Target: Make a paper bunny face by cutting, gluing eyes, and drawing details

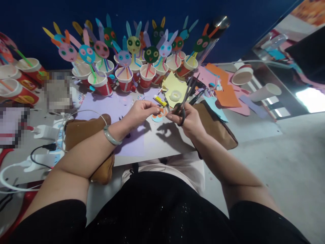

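My left hand (140, 114), a bangle on its wrist, is pinched closed over the white table. At its fingertips is a small orange bit, and I cannot make out whether it is held or lies behind. In my right hand (191, 121) are dark-handled scissors (183, 107), their blades pointing up and away from the left hand. Just beneath the fingers lies a small light blue paper piece (157, 118) with orange marks. A yellow glue stick (160, 100) rests close behind, beside a roll of clear tape (175, 96) on yellow paper (174, 83).
Paper cups (125, 79) with rabbit-faced straws line the back. Purple paper (104, 107) spreads leftward; orange paper (226, 93) and scraps lie right. Brown pouches (83, 133) (215, 127) flank my hands. White chargers (45, 131) and cables crowd the left. A cup (242, 74) lies tipped.
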Tool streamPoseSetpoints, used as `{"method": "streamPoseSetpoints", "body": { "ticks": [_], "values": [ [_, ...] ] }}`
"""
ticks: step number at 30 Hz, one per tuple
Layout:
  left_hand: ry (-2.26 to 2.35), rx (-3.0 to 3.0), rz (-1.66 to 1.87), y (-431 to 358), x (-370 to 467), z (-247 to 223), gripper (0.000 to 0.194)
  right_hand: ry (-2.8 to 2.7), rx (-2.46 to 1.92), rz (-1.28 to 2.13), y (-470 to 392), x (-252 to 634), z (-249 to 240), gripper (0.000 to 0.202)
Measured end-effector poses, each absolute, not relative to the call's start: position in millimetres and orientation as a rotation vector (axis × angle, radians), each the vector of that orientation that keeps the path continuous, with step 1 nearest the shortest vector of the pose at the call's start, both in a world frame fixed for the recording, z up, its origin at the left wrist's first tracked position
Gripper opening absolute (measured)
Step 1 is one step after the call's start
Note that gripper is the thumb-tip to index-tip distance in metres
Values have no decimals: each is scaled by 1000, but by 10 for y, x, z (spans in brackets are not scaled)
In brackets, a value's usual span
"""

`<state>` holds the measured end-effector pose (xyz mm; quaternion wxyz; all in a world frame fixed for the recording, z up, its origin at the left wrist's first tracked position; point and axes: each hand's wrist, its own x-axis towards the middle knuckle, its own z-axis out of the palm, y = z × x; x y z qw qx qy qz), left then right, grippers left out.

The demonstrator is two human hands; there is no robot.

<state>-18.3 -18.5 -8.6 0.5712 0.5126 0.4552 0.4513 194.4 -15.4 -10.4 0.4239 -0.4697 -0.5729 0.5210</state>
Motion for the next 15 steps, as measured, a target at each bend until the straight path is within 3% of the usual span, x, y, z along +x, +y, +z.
{"method": "streamPoseSetpoints", "body": {
  "ticks": [15],
  "values": [
    [1066,1219,1087,-199,-168,-95,20,-1390,-1146,1249,-133,1737,-182,62]
  ]
}}
